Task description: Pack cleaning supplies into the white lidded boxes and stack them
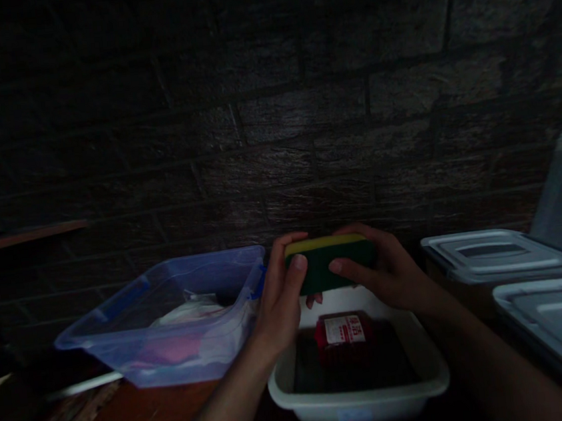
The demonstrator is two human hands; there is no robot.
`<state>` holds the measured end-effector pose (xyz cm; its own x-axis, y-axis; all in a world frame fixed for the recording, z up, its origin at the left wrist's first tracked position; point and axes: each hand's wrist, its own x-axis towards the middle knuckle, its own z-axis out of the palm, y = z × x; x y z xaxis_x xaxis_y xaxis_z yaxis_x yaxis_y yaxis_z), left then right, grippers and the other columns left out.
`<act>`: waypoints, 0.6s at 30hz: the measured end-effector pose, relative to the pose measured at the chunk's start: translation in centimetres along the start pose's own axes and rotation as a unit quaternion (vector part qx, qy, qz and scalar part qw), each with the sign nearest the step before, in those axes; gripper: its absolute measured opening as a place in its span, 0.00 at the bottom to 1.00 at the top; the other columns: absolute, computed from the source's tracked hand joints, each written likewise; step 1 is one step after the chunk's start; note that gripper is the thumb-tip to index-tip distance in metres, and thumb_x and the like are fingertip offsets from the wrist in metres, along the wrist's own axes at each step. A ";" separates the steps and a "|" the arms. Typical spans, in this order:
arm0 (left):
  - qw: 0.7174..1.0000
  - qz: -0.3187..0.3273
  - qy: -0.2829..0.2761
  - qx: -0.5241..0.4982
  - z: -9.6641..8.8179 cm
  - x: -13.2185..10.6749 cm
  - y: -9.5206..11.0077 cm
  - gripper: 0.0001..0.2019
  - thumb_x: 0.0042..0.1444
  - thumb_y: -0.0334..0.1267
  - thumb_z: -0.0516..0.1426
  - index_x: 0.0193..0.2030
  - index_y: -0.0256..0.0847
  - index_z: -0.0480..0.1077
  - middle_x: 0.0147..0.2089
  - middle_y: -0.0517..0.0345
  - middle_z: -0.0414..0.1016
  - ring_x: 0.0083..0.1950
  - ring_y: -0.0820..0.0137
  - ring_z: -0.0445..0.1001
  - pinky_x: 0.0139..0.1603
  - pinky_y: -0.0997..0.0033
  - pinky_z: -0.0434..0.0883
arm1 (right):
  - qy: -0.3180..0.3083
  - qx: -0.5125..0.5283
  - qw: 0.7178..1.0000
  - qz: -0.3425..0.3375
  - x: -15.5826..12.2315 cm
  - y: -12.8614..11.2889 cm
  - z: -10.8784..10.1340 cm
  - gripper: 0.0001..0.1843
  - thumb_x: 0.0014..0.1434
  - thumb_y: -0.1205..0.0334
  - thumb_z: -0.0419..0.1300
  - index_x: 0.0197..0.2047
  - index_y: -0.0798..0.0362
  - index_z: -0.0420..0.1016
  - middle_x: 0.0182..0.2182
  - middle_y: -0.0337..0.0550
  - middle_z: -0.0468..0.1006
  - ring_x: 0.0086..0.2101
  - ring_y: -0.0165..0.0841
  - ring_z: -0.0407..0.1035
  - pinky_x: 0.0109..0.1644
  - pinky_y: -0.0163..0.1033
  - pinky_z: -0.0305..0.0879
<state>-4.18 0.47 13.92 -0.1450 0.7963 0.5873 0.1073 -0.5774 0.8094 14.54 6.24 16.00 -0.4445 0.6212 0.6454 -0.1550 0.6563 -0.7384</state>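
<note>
A sponge, yellow on top with a dark green scouring face, is held up level between both hands. My left hand grips its left end, thumb on the green side. Around the right end my right hand is closed, its thumb pressed on the green face too. Below the sponge stands a white plastic basin. Inside the basin lies a red package with a white label, on something dark that I cannot make out.
To the left, a clear bluish plastic bin holds white and pink items on a reddish-brown wooden surface. Pale lidded containers stand at the right. A dark brick wall rises behind, and a shelf edge juts in at left.
</note>
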 end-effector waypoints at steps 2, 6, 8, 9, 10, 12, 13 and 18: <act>0.998 -0.014 -0.029 -0.057 -0.3 0.3 -0.3 0.19 0.70 0.56 0.51 0.55 0.46 0.70 0.33 0.59 0.73 0.24 0.71 0.70 0.23 0.71 0.67 | -0.015 -0.006 1.000 -0.024 0.1 0.1 -0.2 0.21 0.58 0.53 0.72 0.53 0.47 0.76 0.40 0.41 0.79 0.39 0.36 0.74 0.42 0.40 0.74; 0.996 -0.019 -0.038 -0.082 -0.7 0.7 -0.2 0.19 0.68 0.56 0.52 0.48 0.43 0.73 0.30 0.60 0.71 0.26 0.70 0.70 0.24 0.73 0.67 | -0.053 -0.023 0.997 -0.043 0.1 0.3 -0.4 0.22 0.57 0.54 0.73 0.53 0.47 0.76 0.45 0.43 0.79 0.44 0.38 0.74 0.47 0.44 0.72; 0.997 -0.020 -0.020 -0.065 -0.6 0.8 0.2 0.16 0.67 0.53 0.55 0.46 0.42 0.74 0.35 0.58 0.72 0.29 0.71 0.71 0.25 0.74 0.67 | -0.060 -0.013 0.998 -0.029 0.0 0.2 -0.3 0.26 0.56 0.54 0.74 0.56 0.47 0.75 0.48 0.44 0.79 0.47 0.39 0.73 0.50 0.44 0.72; 0.998 -0.018 -0.006 -0.055 -0.6 0.7 0.4 0.15 0.66 0.51 0.56 0.46 0.42 0.74 0.38 0.57 0.74 0.31 0.71 0.72 0.26 0.74 0.68 | -0.058 0.001 0.998 -0.012 0.0 0.2 -0.3 0.27 0.56 0.53 0.73 0.58 0.46 0.74 0.50 0.44 0.78 0.47 0.39 0.73 0.49 0.44 0.72; 0.999 -0.013 0.008 -0.044 -0.5 0.7 0.6 0.15 0.65 0.51 0.57 0.46 0.42 0.75 0.42 0.55 0.75 0.33 0.70 0.72 0.27 0.74 0.69 | -0.055 0.021 0.998 0.010 0.0 0.2 -0.2 0.28 0.57 0.51 0.73 0.59 0.46 0.73 0.52 0.45 0.77 0.48 0.39 0.73 0.48 0.43 0.73; 0.999 -0.004 0.025 -0.021 -0.3 0.6 0.9 0.15 0.64 0.51 0.58 0.47 0.43 0.75 0.47 0.53 0.76 0.38 0.67 0.75 0.30 0.72 0.71 | -0.048 0.061 0.996 0.054 0.0 0.3 -0.1 0.27 0.61 0.48 0.69 0.61 0.46 0.71 0.52 0.45 0.76 0.45 0.37 0.74 0.43 0.40 0.74; 0.999 -0.001 0.032 -0.010 -0.2 0.5 0.9 0.16 0.64 0.52 0.58 0.48 0.43 0.75 0.49 0.52 0.77 0.41 0.64 0.76 0.32 0.71 0.72 | -0.046 0.078 0.993 0.070 0.1 0.4 0.0 0.27 0.63 0.47 0.67 0.61 0.46 0.70 0.51 0.45 0.77 0.43 0.36 0.74 0.41 0.40 0.74; 0.998 0.028 0.053 0.009 0.0 0.6 0.4 0.18 0.64 0.54 0.57 0.52 0.45 0.73 0.56 0.50 0.76 0.54 0.56 0.75 0.44 0.64 0.74 | -0.024 0.128 0.987 0.096 0.3 0.4 0.5 0.25 0.59 0.50 0.71 0.57 0.47 0.73 0.41 0.41 0.78 0.35 0.30 0.72 0.37 0.36 0.73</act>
<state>-4.26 0.66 14.57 -0.2420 0.7381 0.6297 0.1354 -0.6170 0.7752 13.89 6.51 15.79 -0.5270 0.6989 0.4834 -0.2783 0.3955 -0.8753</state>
